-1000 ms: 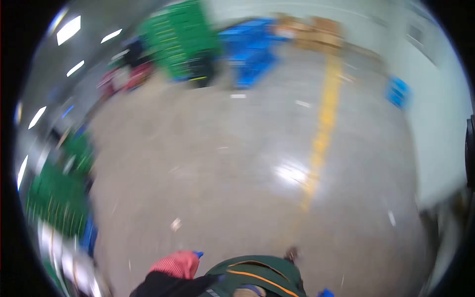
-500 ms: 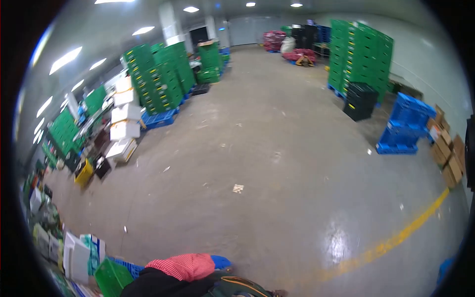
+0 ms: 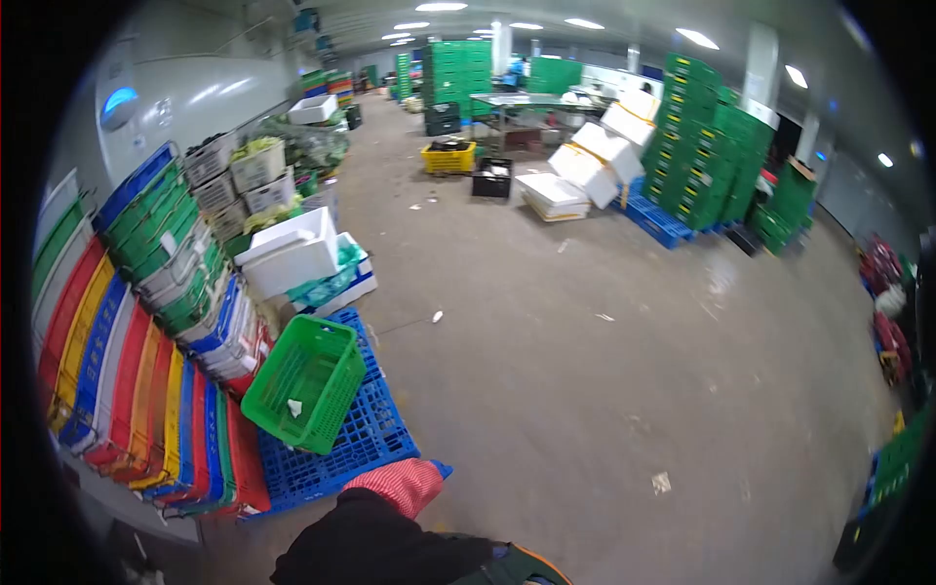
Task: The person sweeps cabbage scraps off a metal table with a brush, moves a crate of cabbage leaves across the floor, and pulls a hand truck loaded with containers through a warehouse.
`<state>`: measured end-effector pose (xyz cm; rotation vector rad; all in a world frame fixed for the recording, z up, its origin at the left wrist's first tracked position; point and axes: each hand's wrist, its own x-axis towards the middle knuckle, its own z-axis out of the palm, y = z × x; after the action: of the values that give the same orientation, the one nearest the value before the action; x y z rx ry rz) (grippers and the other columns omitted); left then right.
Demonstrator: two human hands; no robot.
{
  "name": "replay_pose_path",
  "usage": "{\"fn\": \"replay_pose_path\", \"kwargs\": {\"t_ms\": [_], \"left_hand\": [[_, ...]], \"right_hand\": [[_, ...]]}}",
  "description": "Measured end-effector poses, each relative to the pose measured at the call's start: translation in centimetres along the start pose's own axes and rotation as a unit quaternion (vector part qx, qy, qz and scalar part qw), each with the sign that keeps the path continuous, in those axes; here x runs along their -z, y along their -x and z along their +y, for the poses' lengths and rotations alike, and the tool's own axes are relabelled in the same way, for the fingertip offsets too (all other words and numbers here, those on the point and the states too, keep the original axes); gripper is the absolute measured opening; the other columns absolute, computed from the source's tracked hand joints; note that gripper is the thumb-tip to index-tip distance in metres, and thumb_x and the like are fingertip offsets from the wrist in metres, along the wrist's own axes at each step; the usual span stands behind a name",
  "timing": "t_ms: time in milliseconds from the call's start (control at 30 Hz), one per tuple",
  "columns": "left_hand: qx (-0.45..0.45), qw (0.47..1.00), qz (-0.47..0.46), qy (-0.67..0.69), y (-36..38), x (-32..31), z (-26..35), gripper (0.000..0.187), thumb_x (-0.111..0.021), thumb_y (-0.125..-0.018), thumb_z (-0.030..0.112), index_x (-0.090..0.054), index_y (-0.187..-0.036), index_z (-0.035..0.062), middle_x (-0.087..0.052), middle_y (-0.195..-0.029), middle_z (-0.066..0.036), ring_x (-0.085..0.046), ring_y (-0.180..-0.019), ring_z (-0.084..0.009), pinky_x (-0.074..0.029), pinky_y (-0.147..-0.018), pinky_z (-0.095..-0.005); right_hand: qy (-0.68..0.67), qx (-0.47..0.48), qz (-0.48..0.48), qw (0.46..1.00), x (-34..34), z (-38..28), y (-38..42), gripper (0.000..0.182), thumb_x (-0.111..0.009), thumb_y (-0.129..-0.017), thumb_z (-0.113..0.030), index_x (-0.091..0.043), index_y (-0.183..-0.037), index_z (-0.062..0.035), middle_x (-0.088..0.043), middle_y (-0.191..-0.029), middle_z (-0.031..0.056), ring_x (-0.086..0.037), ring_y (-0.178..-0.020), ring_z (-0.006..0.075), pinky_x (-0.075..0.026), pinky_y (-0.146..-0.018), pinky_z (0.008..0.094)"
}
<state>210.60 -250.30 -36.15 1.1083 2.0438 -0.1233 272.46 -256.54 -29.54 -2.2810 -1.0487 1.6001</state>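
Observation:
My left arm reaches up from the bottom edge in a black sleeve, with a red-and-white checked sleeve cover [image 3: 402, 485] over the forearm. Only a small part of my left hand [image 3: 445, 469] shows past the cover, in a blue glove with its fingers hidden. Nearest to it in this view is a blue plastic pallet [image 3: 375, 429], just left and behind. On the pallet stands a green plastic basket [image 3: 331, 380], with a small white scrap [image 3: 294, 408] inside. My right hand is out of the frame.
Stacked coloured crates [image 3: 146, 390] line the left wall. Behind the basket sit white foam boxes [image 3: 292, 255] and vegetable crates [image 3: 256, 166]. Further back are a yellow crate [image 3: 448, 159], a black crate [image 3: 491, 179] and tall green crate stacks [image 3: 682, 146]. Litter [image 3: 661, 483] dots the floor.
The view has swung left, bringing the crate stacks, pallet and green basket into fuller view. The left arm stays low in the frame, its gloved hand now less visible.

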Motion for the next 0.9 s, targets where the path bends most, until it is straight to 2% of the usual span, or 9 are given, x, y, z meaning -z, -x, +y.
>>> {"fn": "replay_pose_path", "kwargs": {"t_ms": [133,167,200,333,467,567,700,767,900], "left_hand": [[0.049,0.998,0.018,0.043,3.7,2.5,-3.0,0.041,-0.047,-0.084,0.041,-0.060,-0.107,0.0096,-0.057,-0.109,-0.019,-0.052,-0.105,-0.0364,-0.040,-0.089,-0.0457],[-0.112,0.990,0.064,-0.055,1.9,-1.6,-7.7,0.039,-0.042,-0.084,0.042,-0.058,-0.108,0.0153,-0.059,-0.103,-0.017,-0.053,-0.101,-0.0366,-0.041,-0.087,-0.0452],[-0.109,0.987,-0.001,-0.119,1.0,-3.2,-9.6,0.033,-0.043,-0.084,0.037,-0.059,-0.104,0.0151,-0.061,-0.094,-0.017,-0.056,-0.092,-0.0385,-0.044,-0.081,-0.0460],[0.089,0.982,-0.153,0.064,0.9,-7.2,-11.3,0.037,-0.044,-0.084,0.041,-0.056,-0.107,0.0139,-0.061,-0.095,-0.015,-0.057,-0.089,-0.0329,-0.045,-0.078,-0.0438],[0.190,0.954,-0.179,0.148,-2.5,-6.6,-9.1,0.041,-0.046,-0.084,0.045,-0.053,-0.109,0.0127,-0.061,-0.095,-0.012,-0.058,-0.087,-0.0272,-0.047,-0.075,-0.0416],[0.211,0.942,-0.160,0.209,-7.1,-3.9,-4.3,0.045,-0.046,-0.084,0.047,-0.051,-0.112,0.0118,-0.062,-0.096,-0.010,-0.059,-0.085,-0.0230,-0.048,-0.072,-0.0399],[0.180,0.866,-0.088,0.459,-16.8,1.4,5.2,0.050,-0.047,-0.085,0.051,-0.048,-0.115,0.0106,-0.062,-0.097,-0.008,-0.061,-0.083,-0.0173,-0.049,-0.070,-0.0377],[0.101,0.905,-0.036,0.411,-13.8,12.1,15.9,0.052,-0.047,-0.084,0.052,-0.051,-0.117,0.0113,-0.063,-0.096,-0.009,-0.061,-0.081,-0.0171,-0.047,-0.066,-0.0351],[0.128,0.882,-0.042,0.452,-16.6,17.8,22.6,0.052,-0.049,-0.084,0.051,-0.049,-0.118,0.0111,-0.063,-0.097,-0.009,-0.062,-0.081,-0.0183,-0.046,-0.065,-0.0321]], "right_hand": [[0.051,0.024,-0.041,0.998,-1.0,-10.0,-5.3,0.027,-0.047,-0.083,-0.031,-0.065,-0.077,-0.0116,-0.061,-0.070,0.0094,-0.054,-0.062,0.0245,-0.044,-0.057,0.0369],[0.061,0.028,-0.049,0.997,-1.1,-12.1,-6.6,0.027,-0.047,-0.083,-0.031,-0.065,-0.077,-0.0116,-0.061,-0.070,0.0094,-0.054,-0.062,0.0243,-0.044,-0.057,0.0368],[0.069,0.032,-0.058,0.995,-1.3,-14.0,-8.0,0.027,-0.047,-0.084,-0.031,-0.065,-0.077,-0.0116,-0.061,-0.070,0.0093,-0.054,-0.062,0.0241,-0.044,-0.057,0.0368],[0.094,0.035,-0.086,0.991,-1.4,-20.3,-14.2,0.027,-0.047,-0.084,-0.030,-0.065,-0.078,-0.0114,-0.060,-0.070,0.0090,-0.053,-0.062,0.0234,-0.044,-0.056,0.0365],[0.117,0.033,-0.107,0.987,0.3,-26.3,-21.0,0.028,-0.046,-0.084,-0.030,-0.066,-0.078,-0.0113,-0.060,-0.070,0.0087,-0.053,-0.061,0.0227,-0.044,-0.056,0.0363],[0.122,0.028,-0.115,0.985,3.1,-31.3,-26.4,0.028,-0.046,-0.084,-0.030,-0.066,-0.079,-0.0113,-0.060,-0.070,0.0085,-0.053,-0.061,0.0222,-0.044,-0.055,0.0361],[0.113,0.018,-0.118,0.986,6.6,-37.6,-32.8,0.029,-0.045,-0.085,-0.029,-0.066,-0.079,-0.0111,-0.060,-0.069,0.0082,-0.052,-0.061,0.0214,-0.044,-0.055,0.0358],[0.103,0.007,-0.119,0.987,7.6,-39.9,-35.6,0.029,-0.045,-0.085,-0.029,-0.067,-0.079,-0.0111,-0.060,-0.069,0.0081,-0.052,-0.061,0.0211,-0.043,-0.055,0.0357],[0.074,-0.017,-0.130,0.989,8.4,-42.9,-41.4,0.029,-0.044,-0.085,-0.029,-0.067,-0.080,-0.0110,-0.060,-0.069,0.0078,-0.052,-0.060,0.0204,-0.043,-0.054,0.0354]]}}
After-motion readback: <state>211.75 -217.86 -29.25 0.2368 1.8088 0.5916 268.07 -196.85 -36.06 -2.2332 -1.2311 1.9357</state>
